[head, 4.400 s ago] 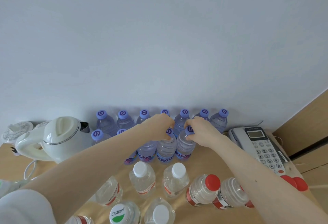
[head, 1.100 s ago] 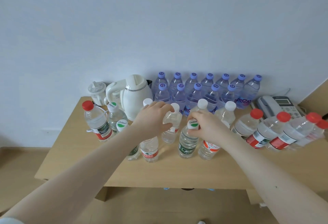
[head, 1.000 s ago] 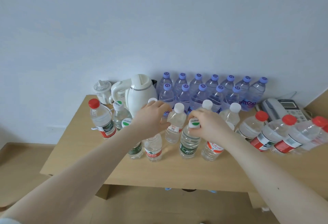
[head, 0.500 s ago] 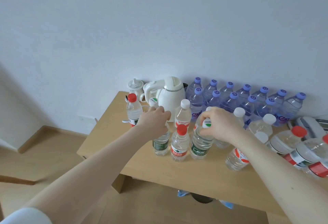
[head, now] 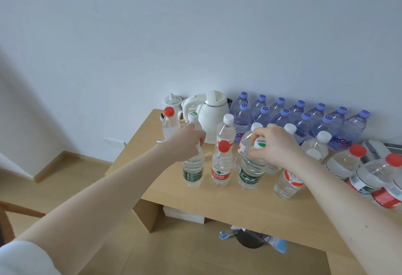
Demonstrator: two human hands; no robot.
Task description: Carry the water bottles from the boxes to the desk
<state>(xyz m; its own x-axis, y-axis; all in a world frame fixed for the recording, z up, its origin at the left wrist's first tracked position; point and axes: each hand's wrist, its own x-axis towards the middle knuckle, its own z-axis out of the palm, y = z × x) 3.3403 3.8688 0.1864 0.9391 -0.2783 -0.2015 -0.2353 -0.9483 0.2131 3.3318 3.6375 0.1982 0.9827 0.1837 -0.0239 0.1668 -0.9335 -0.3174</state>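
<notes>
**Both hands on green-label bottles, front of desk**

- L hand (head: 188, 144): fingers curled round the neck of green-label bottle A (head: 193, 169). Its cap is hidden under the hand. Bottle A is upright w/ its base on the desk (head: 239, 207), nr the front-left corner.
- R hand (head: 277, 144): fingers and thumb clamped on the top of green-label bottle B (head: 250, 172), round the white/green cap (head: 259, 143). Bottle B is also upright w/ its base on the desk.
- Btwn A and B: red-cap bottle (head: 220, 166) w/ red label, just beside each. Neither hand touches it.
- Behind the hands: white-cap bottles (head: 226, 131), partly blocked by the R hand.
- Back of the desk, along the wall: purple-cap bottles (head: 353, 127) in two rows.
- Back left: white kettle (head: 214, 118), w/ a small lidded cup (head: 173, 100) beside it.
- R end of the desk: more red-cap bottles (head: 345, 161), packed close together. A phone (head: 375, 148) sits behind them, mostly hidden.
- Both forearms are bare. A white sleeve (head: 24, 259) shows at the L elbow.
</notes>
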